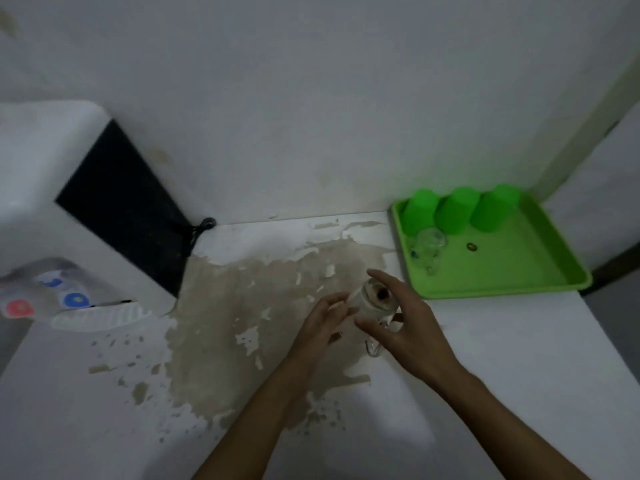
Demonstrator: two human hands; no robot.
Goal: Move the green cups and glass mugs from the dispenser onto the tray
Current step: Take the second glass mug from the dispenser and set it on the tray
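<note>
Over the stained patch of the white counter [485, 358], just short of the green tray [540, 271], you've got a glass mug [375, 301] held between both hands. Your left hand [323, 323] cups the mug's near-left side w/ fingers curled loosely on the glass; your right hand [408, 320] wraps over the top and right side, fingers spread, thumb low by what looks like the handle. Frame is blurry, so can't tell how firm either grip is, or whether the mug is upside down or tipped toward you.

On the tray: three green cups [457, 211] sit upside down in a row along the back edge, and another glass mug [427, 244] sits in front of the leftmost cup, near the tray's left wall. A small dark speck lies mid-tray. The water dispenser [69, 209] stands at the far left, well apart from your hands.

To do this step well, imo: settle on one solid hold, pref. the right hand, since it's on the tray side, and let the left go only once the mug is secure. Lift clear of the tray rim, don't drag across it. Aim for the bare floor beside the first mug, w/ a gap so glass doesn't knock glass. Set it down flat, match the others' orientation, then release.
</note>
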